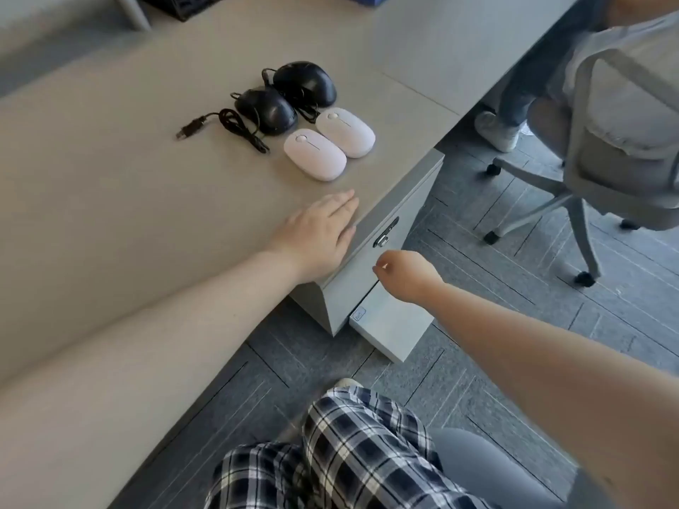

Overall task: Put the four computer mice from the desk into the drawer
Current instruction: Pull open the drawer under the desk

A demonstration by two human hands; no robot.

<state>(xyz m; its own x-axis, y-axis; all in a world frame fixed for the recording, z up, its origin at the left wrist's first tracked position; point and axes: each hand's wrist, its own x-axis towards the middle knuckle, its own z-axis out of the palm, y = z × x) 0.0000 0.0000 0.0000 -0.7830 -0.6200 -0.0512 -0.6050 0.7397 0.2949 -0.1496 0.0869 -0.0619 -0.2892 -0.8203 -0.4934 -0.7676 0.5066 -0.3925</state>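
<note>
A: What step is this?

B: Opening, I'd judge. The left hand (319, 233) lies flat, fingers together, on the desk (110, 200) edge. The four mice sit beyond it: two black (267, 111) (305, 83) with cords, two white (315, 154) (345, 132). None is in a drawer.

A: And the right hand (408, 271)?

B: Curled at the cabinet (400, 200) front under the lock (385, 233); whether it grips an edge I cannot tell. A lower drawer (393, 325) stands slightly out.

A: Next?

B: Pull a drawer well open, then fetch mice.

A: Obstacles?

B: Loose cords may snag. A chair (606, 148) with a seated person is well apart.
</note>
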